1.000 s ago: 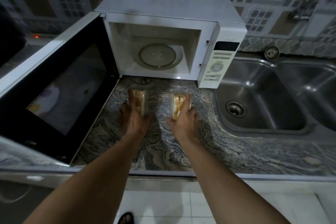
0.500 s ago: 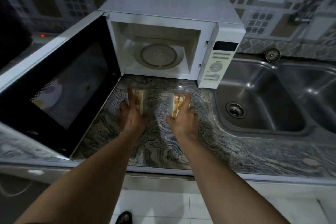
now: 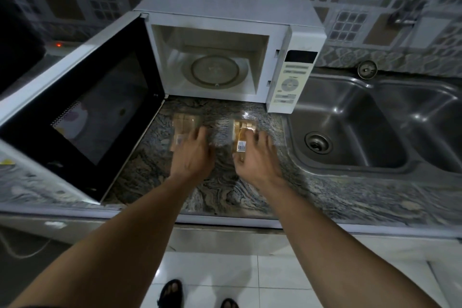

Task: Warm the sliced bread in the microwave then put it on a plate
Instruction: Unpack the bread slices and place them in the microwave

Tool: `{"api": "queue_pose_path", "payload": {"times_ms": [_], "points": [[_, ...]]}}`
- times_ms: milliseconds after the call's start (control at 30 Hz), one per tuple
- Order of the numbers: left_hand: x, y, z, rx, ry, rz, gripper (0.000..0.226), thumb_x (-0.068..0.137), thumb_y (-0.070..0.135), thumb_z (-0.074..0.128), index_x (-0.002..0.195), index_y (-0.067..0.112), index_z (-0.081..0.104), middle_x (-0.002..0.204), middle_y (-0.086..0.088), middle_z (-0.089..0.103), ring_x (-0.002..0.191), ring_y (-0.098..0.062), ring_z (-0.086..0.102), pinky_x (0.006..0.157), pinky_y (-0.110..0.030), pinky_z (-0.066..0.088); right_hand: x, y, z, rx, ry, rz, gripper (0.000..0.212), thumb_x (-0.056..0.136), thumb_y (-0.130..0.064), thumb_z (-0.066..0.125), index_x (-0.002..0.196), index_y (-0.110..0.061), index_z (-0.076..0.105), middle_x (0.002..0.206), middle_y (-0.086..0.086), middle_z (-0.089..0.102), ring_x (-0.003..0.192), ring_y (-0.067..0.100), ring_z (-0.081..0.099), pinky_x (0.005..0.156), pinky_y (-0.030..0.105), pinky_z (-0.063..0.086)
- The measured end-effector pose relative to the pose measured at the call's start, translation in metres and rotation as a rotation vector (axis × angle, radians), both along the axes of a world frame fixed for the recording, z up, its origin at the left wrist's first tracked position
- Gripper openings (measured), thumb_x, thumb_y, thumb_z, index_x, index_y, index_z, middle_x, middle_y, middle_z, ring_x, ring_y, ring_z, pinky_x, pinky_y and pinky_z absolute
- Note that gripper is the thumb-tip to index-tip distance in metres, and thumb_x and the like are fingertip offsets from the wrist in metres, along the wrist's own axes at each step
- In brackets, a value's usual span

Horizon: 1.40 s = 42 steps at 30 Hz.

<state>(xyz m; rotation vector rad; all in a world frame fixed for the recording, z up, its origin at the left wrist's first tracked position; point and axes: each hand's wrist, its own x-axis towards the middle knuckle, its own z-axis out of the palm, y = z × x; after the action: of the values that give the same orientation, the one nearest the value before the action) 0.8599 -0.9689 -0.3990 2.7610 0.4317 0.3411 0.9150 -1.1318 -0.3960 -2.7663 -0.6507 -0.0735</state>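
Two clear plastic packets of sliced bread lie on the granite counter (image 3: 225, 192) in front of the open white microwave (image 3: 225, 7). My left hand (image 3: 193, 156) grips the near end of the left bread packet (image 3: 183, 124), which looks blurred. My right hand (image 3: 256, 159) holds the right bread packet (image 3: 241, 132), whose white barcode label faces up. The microwave's cavity holds only its glass turntable (image 3: 215, 71). I see no plate.
The microwave door (image 3: 82, 100) stands swung out to the left over the counter. A steel double sink (image 3: 350, 130) lies at the right, with the microwave's control panel (image 3: 290, 82) beside it. Patterned wall tiles run behind. My sandalled feet show on the white floor.
Both hands have shifted on the packets and pulled them slightly toward me. The packets have turned, so their labels now show. The left packet is blurred with motion.
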Motion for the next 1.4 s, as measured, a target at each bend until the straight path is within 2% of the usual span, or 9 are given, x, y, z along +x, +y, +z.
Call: {"api": "queue_pose_path", "payload": {"times_ms": [67, 233, 333, 500, 667, 867, 1133, 1267, 1400], "points": [[-0.001, -0.014, 0.0, -0.145, 0.077, -0.016, 0.015, 0.099, 0.024, 0.048, 0.111, 0.014, 0.05, 0.094, -0.01, 0.066, 0.071, -0.021, 0.054, 0.059, -0.033, 0.041, -0.002, -0.007, 0.001, -0.033, 0.057, 0.053, 0.054, 0.09, -0.041, 0.057, 0.135, -0.015, 0.044, 0.13, 0.013, 0.043, 0.122, 0.031, 0.042, 0.1, 0.046, 0.045], [0.004, -0.028, -0.011, -0.582, 0.235, 0.179, 0.015, 0.092, 0.013, 0.055, 0.092, 0.006, 0.069, 0.088, -0.007, 0.069, 0.079, -0.023, 0.066, 0.07, -0.029, 0.054, -0.002, -0.016, -0.003, -0.09, 0.206, 0.177, 0.025, 0.093, -0.029, 0.054, 0.112, -0.016, 0.064, 0.125, 0.006, 0.054, 0.116, 0.028, 0.052, 0.092, 0.041, 0.051], [0.009, -0.038, -0.017, -0.978, 0.199, 0.3, 0.021, 0.088, 0.001, 0.052, 0.075, 0.009, 0.067, 0.083, -0.021, 0.073, 0.07, -0.031, 0.073, 0.066, -0.047, 0.062, 0.0, -0.019, -0.008, -0.027, 0.216, 0.181, 0.017, 0.096, -0.02, 0.057, 0.104, -0.016, 0.071, 0.119, 0.005, 0.061, 0.11, 0.026, 0.056, 0.09, 0.04, 0.051], [0.01, -0.047, -0.022, -1.276, 0.176, 0.344, 0.015, 0.09, -0.007, 0.053, 0.099, -0.005, 0.065, 0.086, -0.022, 0.073, 0.074, -0.029, 0.073, 0.072, -0.047, 0.062, 0.002, -0.018, -0.009, 0.016, 0.225, 0.167, 0.015, 0.097, -0.011, 0.057, 0.097, -0.013, 0.072, 0.106, 0.003, 0.059, 0.1, 0.027, 0.057, 0.08, 0.035, 0.048], [0.003, -0.048, -0.025, -1.346, 0.131, 0.342, 0.004, 0.086, -0.005, 0.068, 0.089, -0.002, 0.067, 0.088, -0.021, 0.071, 0.075, -0.024, 0.072, 0.066, -0.034, 0.063, 0.002, -0.017, -0.01, 0.022, 0.202, 0.151, 0.016, 0.096, -0.007, 0.058, 0.1, -0.014, 0.072, 0.108, 0.004, 0.061, 0.099, 0.027, 0.058, 0.076, 0.034, 0.047], [0.005, -0.052, -0.024, -1.444, 0.101, 0.431, 0.014, 0.091, -0.005, 0.061, 0.08, 0.0, 0.068, 0.094, -0.021, 0.073, 0.083, -0.026, 0.073, 0.072, -0.034, 0.062, 0.002, -0.014, -0.008, 0.0, 0.181, 0.122, 0.016, 0.095, -0.004, 0.058, 0.093, -0.016, 0.069, 0.102, 0.004, 0.063, 0.093, 0.027, 0.061, 0.072, 0.031, 0.045], [0.008, -0.056, -0.018, -1.499, 0.092, 0.52, 0.006, 0.091, -0.011, 0.057, 0.093, -0.013, 0.062, 0.087, -0.024, 0.07, 0.066, -0.024, 0.07, 0.049, -0.025, 0.058, 0.001, -0.012, -0.005, -0.035, 0.14, 0.12, 0.022, 0.091, 0.002, 0.055, 0.101, -0.013, 0.067, 0.106, 0.008, 0.065, 0.094, 0.032, 0.063, 0.074, 0.035, 0.049], [0.008, -0.056, -0.018, -1.524, 0.085, 0.54, 0.009, 0.092, -0.01, 0.057, 0.085, -0.009, 0.062, 0.078, -0.019, 0.069, 0.068, -0.024, 0.07, 0.053, -0.026, 0.06, 0.003, -0.012, -0.002, -0.026, 0.136, 0.138, 0.024, 0.092, 0.002, 0.053, 0.104, -0.014, 0.067, 0.108, 0.008, 0.064, 0.095, 0.032, 0.062, 0.072, 0.034, 0.047], [0.007, -0.057, -0.016, -1.491, 0.097, 0.539, 0.013, 0.093, -0.007, 0.057, 0.082, -0.005, 0.064, 0.08, -0.018, 0.071, 0.073, -0.025, 0.071, 0.059, -0.029, 0.061, 0.001, -0.018, 0.0, 0.004, 0.108, 0.183, 0.025, 0.095, 0.001, 0.054, 0.112, -0.012, 0.066, 0.113, 0.006, 0.059, 0.106, 0.026, 0.055, 0.084, 0.036, 0.047]]}}
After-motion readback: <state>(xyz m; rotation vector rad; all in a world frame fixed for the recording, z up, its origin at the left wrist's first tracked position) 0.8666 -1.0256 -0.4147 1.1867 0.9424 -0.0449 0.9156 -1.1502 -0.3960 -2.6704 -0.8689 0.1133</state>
